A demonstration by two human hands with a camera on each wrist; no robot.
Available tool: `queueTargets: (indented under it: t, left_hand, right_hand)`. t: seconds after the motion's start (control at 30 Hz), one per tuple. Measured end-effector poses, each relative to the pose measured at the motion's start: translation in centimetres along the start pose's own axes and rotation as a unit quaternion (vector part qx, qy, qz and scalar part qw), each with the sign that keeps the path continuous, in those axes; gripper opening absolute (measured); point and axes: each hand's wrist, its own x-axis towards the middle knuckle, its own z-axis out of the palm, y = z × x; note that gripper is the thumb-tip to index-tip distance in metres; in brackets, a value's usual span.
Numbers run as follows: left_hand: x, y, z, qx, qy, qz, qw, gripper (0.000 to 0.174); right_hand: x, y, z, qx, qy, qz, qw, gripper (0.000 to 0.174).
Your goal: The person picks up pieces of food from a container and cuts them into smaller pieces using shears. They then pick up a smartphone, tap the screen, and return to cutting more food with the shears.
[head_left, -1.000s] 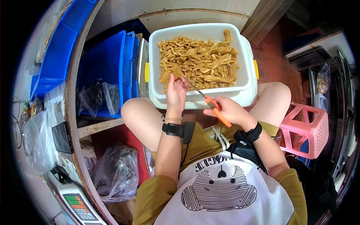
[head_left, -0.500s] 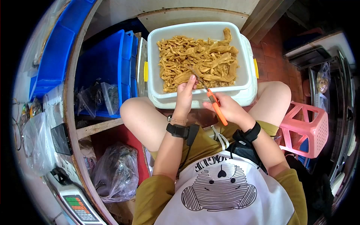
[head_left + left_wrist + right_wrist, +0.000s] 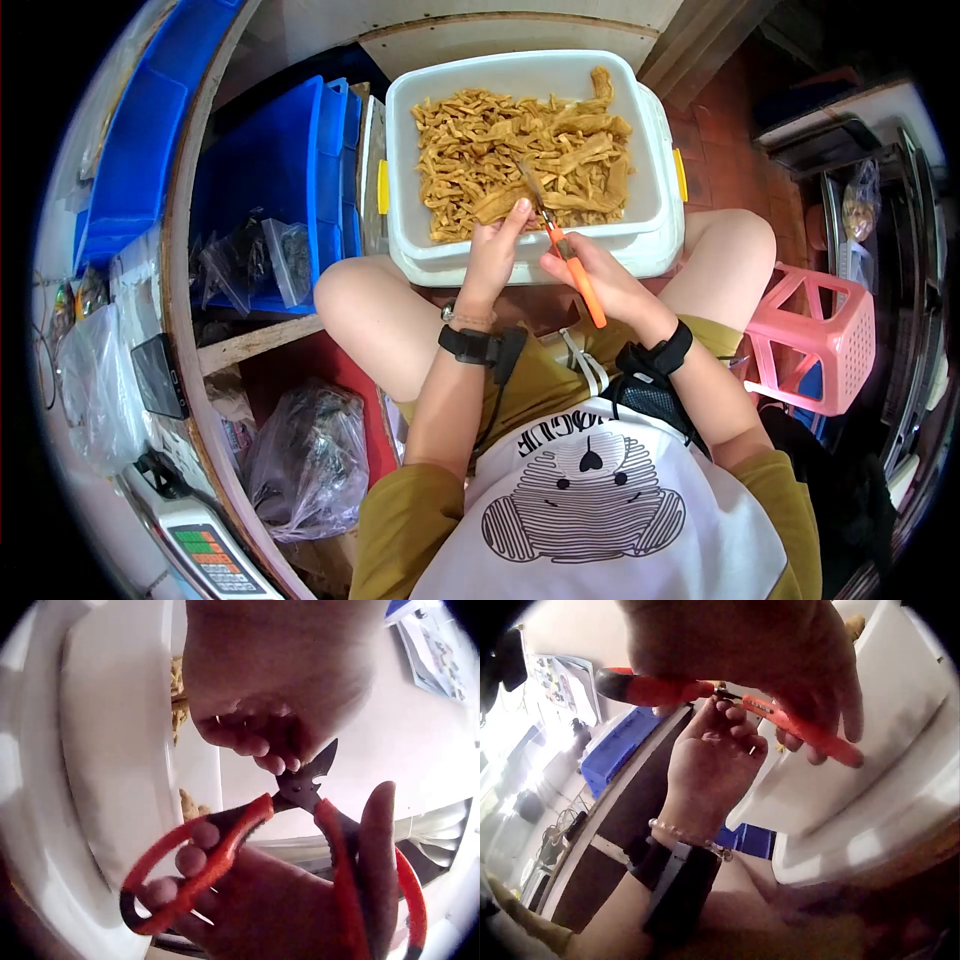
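Observation:
My right hand [image 3: 602, 283] holds orange-handled scissors [image 3: 577, 275] over the near edge of the white tub [image 3: 395, 240]. In the left wrist view the scissors' handles [image 3: 225, 859] stand spread, with right-hand fingers [image 3: 190, 859] through one loop and the dark blades [image 3: 301, 786] close to the left fingertips. My left hand [image 3: 490, 262] pinches a tan strip [image 3: 500, 205] beside the blades, above tan strips [image 3: 470, 130] heaped in the tub. In the right wrist view the left hand [image 3: 711, 765] has its fingers curled; its strip is mostly hidden there.
Blue bins [image 3: 325, 170] stand on a shelf at the left, with a clear bag [image 3: 310, 460] below. A scale [image 3: 205, 550] lies at the lower left. The pink stool [image 3: 840, 345] is beside the right knee. My legs flank the tub.
My left hand has moved right, nearer the scissors, still with a strip. The scissors have swung to a steeper angle, and their handles have shifted slightly.

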Motion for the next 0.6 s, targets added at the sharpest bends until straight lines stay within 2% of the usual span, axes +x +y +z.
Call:
queueTargets:
  t: [0.1,0.3,0.33,0.4,0.5,0.6]
  left_hand:
    - [0.1,0.5,-0.1,0.011,0.004,0.021,1.000,0.026]
    - [0.5,0.4,-1.5,0.018,0.020,-0.011,1.000,0.027]
    - [0.8,0.3,-1.9,-0.024,0.007,-0.006,1.000,0.026]
    - [1.0,0.3,-2.4,-0.065,-0.005,-0.002,0.998,0.026]
    - [1.0,0.6,-2.7,-0.094,-0.016,0.013,0.995,0.028]
    - [0.8,0.8,-2.5,-0.111,-0.013,-0.016,0.994,0.029]
  right_hand:
    - [0.2,0.0,0.0,-0.066,0.005,-0.004,0.998,0.072]
    - [0.0,-0.2,0.3,-0.070,0.014,0.020,0.997,0.065]
    - [0.0,-0.1,0.3,-0.070,0.014,0.021,0.997,0.065]
    - [0.1,0.2,0.2,-0.067,0.023,0.012,0.997,0.050]
    - [0.2,0.7,0.1,-0.056,0.023,0.023,0.998,0.049]
    - [0.5,1.1,0.0,-0.043,0.026,0.024,0.998,0.050]
